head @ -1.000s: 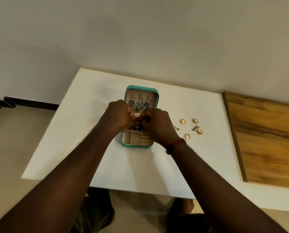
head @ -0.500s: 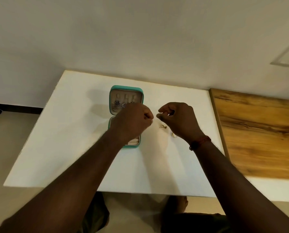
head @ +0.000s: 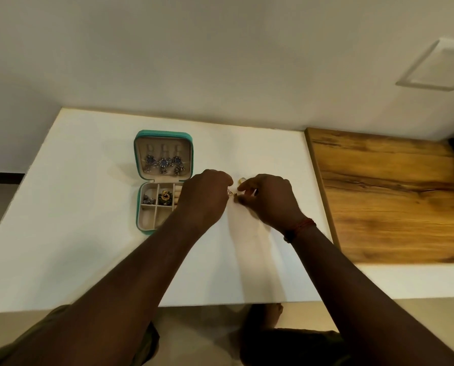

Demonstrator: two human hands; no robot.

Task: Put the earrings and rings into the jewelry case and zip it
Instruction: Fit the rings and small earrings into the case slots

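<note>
From the head view, the open jewelry case [head: 165,133] lies on the white table [head: 88,233] with its long axis running away from the person, lid on the far side and compartment tray on the near side. Three blue-stone earrings [head: 164,163] hang inside the lid. A gold-and-green piece [head: 165,198] sits in the tray's middle compartment.

Both hands work just to the right of the case. The left hand [head: 207,199] is the nearer one, and its wrist crosses the tray's right edge. The right hand [head: 269,199] is further right. Each hand has its fingertips drawn narrow, and together they appear to pinch a small earring [head: 231,193] held between them, off the case's right side.

A gold ring [head: 241,180] lies on the table just beyond the right forefinger. Any other rings are hidden under that hand. To store the earring, it must travel left, and the left hand is best placed for that.
</note>
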